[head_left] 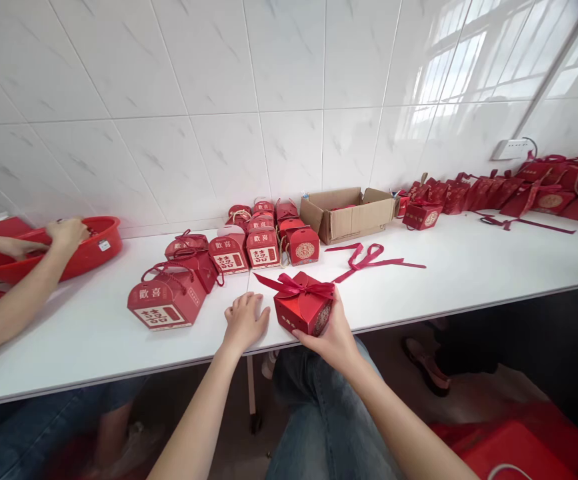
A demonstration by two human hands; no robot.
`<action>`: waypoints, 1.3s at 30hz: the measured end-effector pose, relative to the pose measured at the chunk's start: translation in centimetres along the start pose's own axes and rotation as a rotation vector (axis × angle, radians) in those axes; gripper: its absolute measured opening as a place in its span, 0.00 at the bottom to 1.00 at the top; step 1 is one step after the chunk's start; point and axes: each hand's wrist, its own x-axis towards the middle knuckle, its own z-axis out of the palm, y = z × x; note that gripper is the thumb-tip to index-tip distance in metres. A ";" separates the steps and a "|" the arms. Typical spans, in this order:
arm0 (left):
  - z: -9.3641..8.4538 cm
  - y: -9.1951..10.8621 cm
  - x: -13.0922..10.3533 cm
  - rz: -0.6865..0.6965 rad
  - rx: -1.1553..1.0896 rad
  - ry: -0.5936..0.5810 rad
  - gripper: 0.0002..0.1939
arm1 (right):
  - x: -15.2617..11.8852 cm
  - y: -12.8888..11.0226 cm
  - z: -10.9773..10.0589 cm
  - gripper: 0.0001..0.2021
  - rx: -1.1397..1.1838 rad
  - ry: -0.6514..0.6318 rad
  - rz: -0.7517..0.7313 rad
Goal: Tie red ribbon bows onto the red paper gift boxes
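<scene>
A small red gift box [301, 311] with a ribbon bow on its top rests at the table's front edge. My right hand [333, 333] grips it from the right side, thumb at the front. Just left of the box, my left hand [247, 321] lies on the white table with its fingers apart and nothing in it. A red box with a rope handle [169, 297] stands farther left. Behind my hands are several red boxes [263, 247] in rows. Loose red ribbons [363, 261] lie behind and to the right of the held box.
An open cardboard box [356, 223] stands near the wall. Several red bags and boxes [499, 193] line the back right. At the left, another person's hands reach into a red basin [106, 243]. The white table [469, 287] has its edge near my legs.
</scene>
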 end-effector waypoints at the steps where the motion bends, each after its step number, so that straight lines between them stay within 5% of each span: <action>1: -0.1 0.2 0.0 -0.005 0.028 -0.013 0.19 | 0.0 0.0 -0.1 0.55 0.012 0.012 -0.002; 5: -0.3 0.3 0.0 -0.015 0.061 -0.032 0.20 | -0.2 0.9 -3.1 0.47 0.015 0.016 -0.017; 9: -0.2 -0.1 0.3 0.010 0.076 0.009 0.18 | 1.1 4.1 -9.6 0.47 -0.114 0.133 0.099; 13: -0.1 -0.1 0.5 0.015 0.063 0.026 0.18 | 3.3 8.4 -15.8 0.58 -0.692 0.540 0.426; 15: -0.2 -0.1 0.5 0.000 0.056 0.025 0.18 | 3.9 10.1 -17.3 0.53 -0.833 0.517 0.533; 19: -0.1 -0.1 0.5 0.009 0.055 0.027 0.18 | 3.8 11.4 -17.6 0.41 -0.931 0.388 0.603; 33: -0.4 0.1 0.4 -0.020 0.051 -0.008 0.19 | 3.7 10.7 -17.7 0.38 -1.049 0.264 0.675; 39: -0.2 0.1 0.4 -0.018 0.070 -0.004 0.19 | 5.7 9.8 -17.2 0.35 -1.155 0.177 0.731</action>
